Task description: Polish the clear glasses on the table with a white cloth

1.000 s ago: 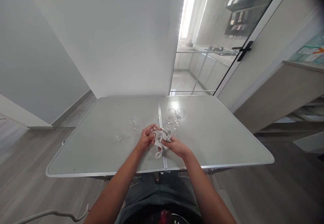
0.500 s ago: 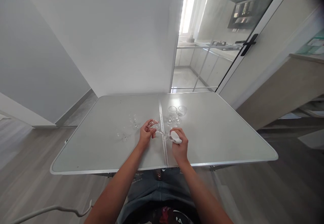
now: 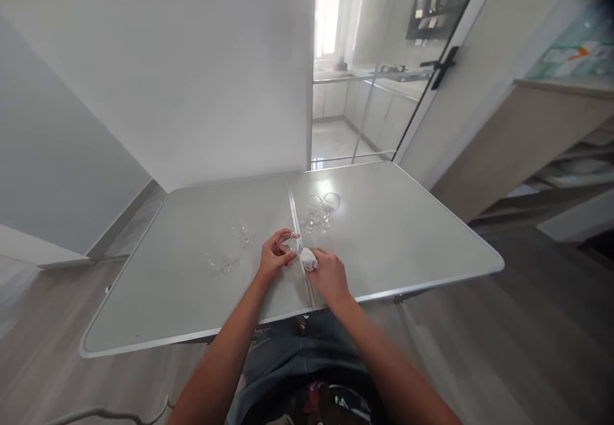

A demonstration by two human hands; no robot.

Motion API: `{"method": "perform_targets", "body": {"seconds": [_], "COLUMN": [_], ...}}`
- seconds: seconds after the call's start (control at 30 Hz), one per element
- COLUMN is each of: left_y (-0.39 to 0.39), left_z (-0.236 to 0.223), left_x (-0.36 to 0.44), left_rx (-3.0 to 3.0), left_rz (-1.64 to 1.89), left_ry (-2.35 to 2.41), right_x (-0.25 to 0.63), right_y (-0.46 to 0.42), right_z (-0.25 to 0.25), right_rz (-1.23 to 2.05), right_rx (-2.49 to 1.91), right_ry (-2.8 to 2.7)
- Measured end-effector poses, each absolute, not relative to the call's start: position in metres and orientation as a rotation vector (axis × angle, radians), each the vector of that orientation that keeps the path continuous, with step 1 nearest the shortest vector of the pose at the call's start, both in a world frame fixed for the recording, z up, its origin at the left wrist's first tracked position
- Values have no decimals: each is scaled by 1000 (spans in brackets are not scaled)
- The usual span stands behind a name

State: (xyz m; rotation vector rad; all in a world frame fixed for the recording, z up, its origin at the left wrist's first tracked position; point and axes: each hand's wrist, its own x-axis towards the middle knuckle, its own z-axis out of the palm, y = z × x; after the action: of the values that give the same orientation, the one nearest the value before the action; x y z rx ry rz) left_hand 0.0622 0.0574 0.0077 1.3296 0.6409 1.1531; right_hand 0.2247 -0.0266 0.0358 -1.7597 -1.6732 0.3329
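Note:
My left hand (image 3: 275, 255) is closed around the bowl of a clear stemmed glass (image 3: 289, 243), tipped so its stem points right. A white cloth (image 3: 309, 259) is bunched in my right hand (image 3: 329, 276), pressed at the stem and foot end of that glass, which it mostly covers. Just beyond my hands stand two stemmed glasses, one on the left (image 3: 313, 210) and one on the right (image 3: 330, 208), upright and side by side. Farther left are two more clear glasses, one far (image 3: 245, 235) and one near (image 3: 227, 265), faint against the tabletop.
The pale folding table (image 3: 407, 239) has a metal rim and a seam (image 3: 293, 207) down its middle. A white wall (image 3: 230, 92) borders its far side. Behind it on the right is a glass door with a black handle (image 3: 440, 68). Shelving (image 3: 542, 150) stands at right.
My right hand has moved left with the cloth, from beside the glass's foot onto its stem end. The camera view has turned slightly, shifting the table left.

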Motion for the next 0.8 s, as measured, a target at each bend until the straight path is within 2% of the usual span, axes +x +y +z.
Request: {"method": "perform_targets", "body": {"seconds": [0.2,0.37,0.6,0.8], "left_y": [59,60,60,58], "left_z": [0,-4,-3,1], "left_x": [66,66,67,68], "left_rx": [1355,1335,1419,1427], "left_rz": [1063,1034,1036,984], "left_ry": [513,443,530,542], "right_x": [223,237,336,390], "right_y": [-23,-26,16,69], "right_z": [35,30,21,4], "right_rz": [313,292,318,458], "right_rx": [-1878,-1787,-1655,-1745], "right_ry": [-1826,-1751,-1203,-1091]}}
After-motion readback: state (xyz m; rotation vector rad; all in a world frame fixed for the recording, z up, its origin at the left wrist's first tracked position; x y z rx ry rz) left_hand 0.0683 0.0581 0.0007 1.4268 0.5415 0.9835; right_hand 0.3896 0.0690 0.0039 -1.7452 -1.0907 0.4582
